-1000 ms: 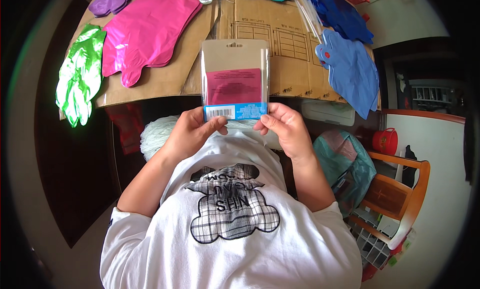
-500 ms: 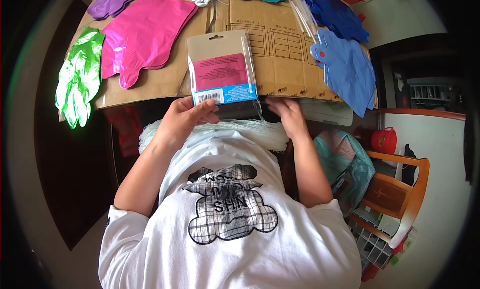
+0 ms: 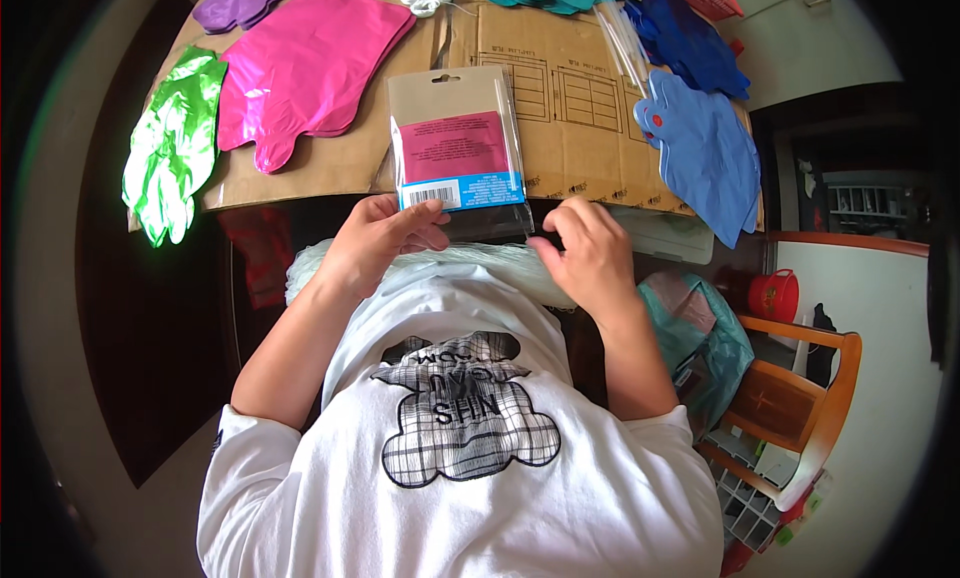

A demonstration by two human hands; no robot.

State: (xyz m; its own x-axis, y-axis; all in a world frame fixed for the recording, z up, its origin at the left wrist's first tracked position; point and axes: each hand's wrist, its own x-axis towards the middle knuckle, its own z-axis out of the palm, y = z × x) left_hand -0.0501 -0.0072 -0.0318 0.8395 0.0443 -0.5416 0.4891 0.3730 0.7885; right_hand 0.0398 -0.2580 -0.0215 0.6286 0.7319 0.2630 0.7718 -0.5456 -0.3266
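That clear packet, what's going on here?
A person's left hand holds the clear packet by its lower left corner, at the near edge of the cardboard. The right hand is by the lower right corner; whether it touches is unclear. A flat pink piece and a shiny green piece lie to the left, a light blue piece to the right.

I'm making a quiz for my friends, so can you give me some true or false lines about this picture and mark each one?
1. The left hand holds the packet. True.
2. The right hand holds the red bucket. False: the bucket is away from it; the hand is by the packet's lower right corner.
3. The shiny green foil is left of the pink foil. True.
4. The shirt is all black. False: it's white with a checked picture.
5. The wooden chair is on the right. True.
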